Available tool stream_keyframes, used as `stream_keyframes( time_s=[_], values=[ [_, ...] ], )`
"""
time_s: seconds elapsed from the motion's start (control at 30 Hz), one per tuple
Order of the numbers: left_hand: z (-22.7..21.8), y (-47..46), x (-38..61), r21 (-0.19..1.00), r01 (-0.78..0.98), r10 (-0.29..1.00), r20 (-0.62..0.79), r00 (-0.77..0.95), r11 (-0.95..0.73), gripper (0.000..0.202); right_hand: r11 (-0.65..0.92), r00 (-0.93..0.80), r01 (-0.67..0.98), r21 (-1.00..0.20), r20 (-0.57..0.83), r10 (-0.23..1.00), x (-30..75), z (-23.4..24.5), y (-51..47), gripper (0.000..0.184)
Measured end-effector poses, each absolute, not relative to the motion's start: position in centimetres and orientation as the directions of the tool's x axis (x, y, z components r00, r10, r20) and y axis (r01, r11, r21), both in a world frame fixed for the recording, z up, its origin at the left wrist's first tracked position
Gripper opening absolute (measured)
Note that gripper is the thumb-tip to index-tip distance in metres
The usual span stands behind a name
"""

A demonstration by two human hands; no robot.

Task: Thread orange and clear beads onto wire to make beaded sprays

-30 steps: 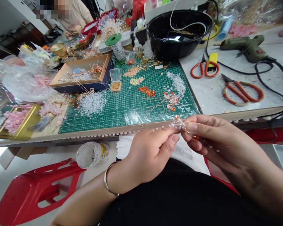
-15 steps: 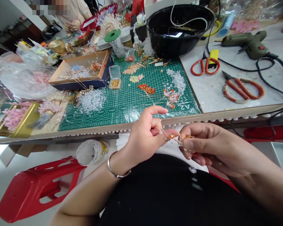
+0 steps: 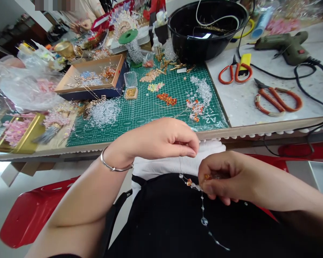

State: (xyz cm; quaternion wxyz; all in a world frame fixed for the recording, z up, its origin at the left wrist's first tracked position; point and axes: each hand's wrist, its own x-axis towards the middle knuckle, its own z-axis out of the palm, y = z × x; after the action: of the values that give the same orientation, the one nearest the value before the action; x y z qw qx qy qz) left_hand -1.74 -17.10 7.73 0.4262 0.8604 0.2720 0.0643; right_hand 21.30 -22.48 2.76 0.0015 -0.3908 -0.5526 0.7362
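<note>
- A beaded wire strand (image 3: 202, 204) is pinched between the thumb and fingers of the right hand (image 3: 222, 177), which is closed around orange and clear beads.
- The strand's free length is hung down over the person's black lap, below and to the left of the right hand; clear beads are strung along it.
- The left hand (image 3: 161, 138) is held just above the strand and apart from the right hand, its fingers curled loosely inward. Whether the fine wire is gripped by it cannot be told.
- A metal bangle (image 3: 115, 165) is worn on the left wrist.
- A white cloth (image 3: 174, 165) is laid across the lap, under the left hand.
- A green A2 cutting mat (image 3: 140, 120) is placed beyond the hands, with loose clear beads (image 3: 104, 113) and orange beads (image 3: 167, 99) spread on it.
- Two pairs of orange-handled scissors (image 3: 277, 100) and a hot glue gun (image 3: 281, 44) are laid on the white table to the right.
- A co-worker's hand (image 3: 79, 25) is seen far across the table.
</note>
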Motion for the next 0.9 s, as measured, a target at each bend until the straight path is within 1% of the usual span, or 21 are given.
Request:
stream_keyframes(
  time_s=[0.1,0.17,0.23,0.33,0.47,0.53,0.63,0.77,0.9],
  values=[
    [8.0,-17.6,-1.0,0.655,0.394,0.521,0.0,0.853,-0.644,0.019,-0.361,-0.647,0.419,-0.833,-0.553,0.525,21.2,2.2,-22.3,0.009],
    [8.3,-18.0,-1.0,0.577,0.44,0.559,0.034,0.829,-0.688,0.02,-0.371,-0.595,0.395,-0.84,-0.542,0.593,21.1,1.8,-22.1,0.014],
    [8.8,-18.3,-1.2,0.523,0.514,0.62,0.036,0.784,-0.68,0.019,-0.397,-0.57,0.361,-0.844,-0.536,0.623,21.0,1.4,-21.8,0.019],
    [9.4,-18.3,-1.9,0.485,0.625,0.712,-0.009,0.703,-0.612,0.017,-0.429,-0.585,0.288,-0.856,-0.512,0.629,21.1,1.0,-21.4,0.027],
    [9.8,-18.0,-2.6,0.488,0.726,0.804,-0.078,0.589,-0.485,0.016,-0.514,-0.596,0.12,-0.849,-0.476,0.646,21.5,0.6,-21.4,0.028],
    [9.6,-17.8,-2.7,0.5,0.752,0.831,-0.105,0.546,-0.431,0.016,-0.523,-0.589,0.09,-0.848,-0.469,0.659,21.6,0.6,-21.5,0.026],
    [9.2,-17.7,-2.7,0.52,0.75,0.843,-0.101,0.528,-0.408,0.016,-0.439,-0.585,0.165,-0.883,-0.446,0.678,21.6,1.2,-21.6,0.028],
    [8.3,-17.6,-2.5,0.573,0.69,0.81,-0.076,0.581,-0.441,0.016,-0.327,-0.606,0.284,-0.901,-0.433,0.668,21.1,2.1,-21.8,0.029],
    [7.5,-17.5,-2.3,0.611,0.693,0.797,-0.161,0.582,-0.382,0.015,-0.281,-0.589,0.384,-0.879,-0.468,0.659,20.7,2.4,-22.1,0.029]
  ],
)
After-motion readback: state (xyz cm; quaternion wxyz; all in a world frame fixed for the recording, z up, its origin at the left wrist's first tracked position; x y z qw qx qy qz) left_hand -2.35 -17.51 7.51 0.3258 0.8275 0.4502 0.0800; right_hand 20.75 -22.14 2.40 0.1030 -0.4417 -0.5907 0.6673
